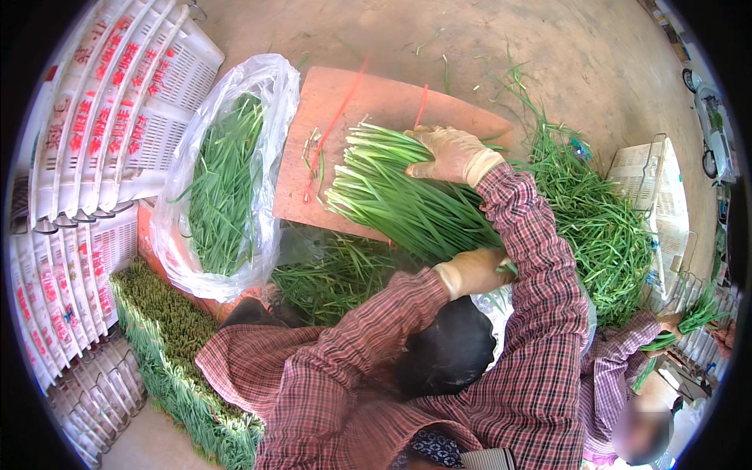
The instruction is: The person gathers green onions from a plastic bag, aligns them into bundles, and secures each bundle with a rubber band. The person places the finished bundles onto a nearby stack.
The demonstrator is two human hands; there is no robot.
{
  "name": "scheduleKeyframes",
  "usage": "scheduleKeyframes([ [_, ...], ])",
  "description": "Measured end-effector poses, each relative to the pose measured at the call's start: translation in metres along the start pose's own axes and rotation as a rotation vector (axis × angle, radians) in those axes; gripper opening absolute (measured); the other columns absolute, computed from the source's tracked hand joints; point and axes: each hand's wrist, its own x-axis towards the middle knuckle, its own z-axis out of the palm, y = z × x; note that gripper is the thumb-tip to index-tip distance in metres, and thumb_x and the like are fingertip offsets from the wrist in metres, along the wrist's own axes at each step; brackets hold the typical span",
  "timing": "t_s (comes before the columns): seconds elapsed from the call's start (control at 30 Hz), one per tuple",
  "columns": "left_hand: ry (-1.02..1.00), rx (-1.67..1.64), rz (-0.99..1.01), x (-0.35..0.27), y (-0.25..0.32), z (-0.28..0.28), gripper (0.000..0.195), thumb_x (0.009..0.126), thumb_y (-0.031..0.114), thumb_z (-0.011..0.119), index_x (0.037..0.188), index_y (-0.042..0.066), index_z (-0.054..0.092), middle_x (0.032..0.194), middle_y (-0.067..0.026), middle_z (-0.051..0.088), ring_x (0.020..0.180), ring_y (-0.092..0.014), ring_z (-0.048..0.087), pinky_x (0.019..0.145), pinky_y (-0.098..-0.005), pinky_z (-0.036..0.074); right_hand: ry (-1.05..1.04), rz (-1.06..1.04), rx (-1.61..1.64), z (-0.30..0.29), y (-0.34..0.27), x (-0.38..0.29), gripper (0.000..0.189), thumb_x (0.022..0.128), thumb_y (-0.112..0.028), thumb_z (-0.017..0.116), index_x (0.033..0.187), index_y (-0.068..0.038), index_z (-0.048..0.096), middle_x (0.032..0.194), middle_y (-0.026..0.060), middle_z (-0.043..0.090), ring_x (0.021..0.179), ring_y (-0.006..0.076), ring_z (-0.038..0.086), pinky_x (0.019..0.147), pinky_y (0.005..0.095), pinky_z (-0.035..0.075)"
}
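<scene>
A thick bunch of garlic chives [411,202] lies across a reddish board [305,176], its pale stem ends pointing left. My right hand [449,154], in a cream-coloured glove, grips the upper stems, thumb and fingers spread over them. Lower down, close to the leafy end, my left hand [474,274] is gloved too and curled, with some green blades showing at its fingers. My right sleeve partly hides those fingertips. Red ties [338,126] stretch over the board, and a few stem scraps [310,144] sit at its left side.
Left of the board, a clear plastic bag [279,88] holds loose greens. White crates [147,117] are stacked at far left, above bundled chives [170,311]. A heap of loose leaves [605,247] lies right, beside another crate [670,217]. A co-worker [617,364] handles greens at lower right.
</scene>
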Motion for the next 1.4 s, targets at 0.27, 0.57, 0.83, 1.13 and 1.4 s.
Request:
scheduleKeyframes([
  [0.27,0.403,-0.422,0.087,-0.113,-0.038,-0.02,0.027,0.098,0.013,0.066,0.123,0.002,0.063,0.11,-0.0078,0.069,0.1,-0.014,0.066,0.089,-0.0289,0.054,-0.094,-0.004,0.207,-0.012,0.003,-0.014,0.087,0.084,-0.057,0.069,0.152,-0.009,0.042,0.149,0.0217,0.049,0.138,0.0383,0.046,0.116,0.0424,0.036],
  [0.57,0.81,-0.486,-0.093,-0.113,-0.101,-0.045,0.018,0.093,0.016,0.073,0.102,0.003,0.067,0.094,-0.0047,0.07,0.09,-0.012,0.065,0.085,-0.0288,0.052,0.321,0.041,0.088,0.038,-0.022,-0.04,0.098,0.08,-0.073,0.065,0.149,-0.006,0.046,0.132,0.0243,0.06,0.124,0.0387,0.057,0.104,0.0462,0.045],
  [0.83,0.839,-0.569,-0.278,-0.144,-0.093,-0.049,0.029,0.099,0.03,0.068,0.104,0.002,0.063,0.099,-0.0058,0.072,0.076,-0.011,0.066,0.066,-0.0233,0.05,0.204,0.079,0.213,0.03,-0.022,-0.049,0.108,0.076,-0.07,0.072,0.153,-0.004,0.038,0.144,0.0261,0.052,0.133,0.0388,0.051,0.111,0.0448,0.041],
  [1.13,0.709,-0.515,-0.284,-0.102,-0.095,-0.11,0.066,0.098,0.053,0.059,0.136,-0.002,0.055,0.11,-0.019,0.07,0.085,-0.024,0.072,0.076,-0.0391,0.057,0.151,0.121,-0.029,0.041,-0.082,-0.058,0.135,0.059,-0.069,0.084,0.155,0.005,0.025,0.149,0.0274,0.044,0.135,0.0392,0.049,0.111,0.0449,0.041],
  [1.4,0.576,-0.475,-0.244,-0.13,-0.09,-0.102,0.046,0.101,0.039,0.062,0.125,-0.001,0.06,0.112,-0.0134,0.071,0.089,-0.019,0.072,0.07,-0.0263,0.055,0.203,0.248,-0.092,0.042,-0.083,-0.042,0.115,0.062,-0.053,0.086,0.152,-0.002,0.037,0.138,0.0211,0.055,0.119,0.0345,0.06,0.095,0.0444,0.053],
])
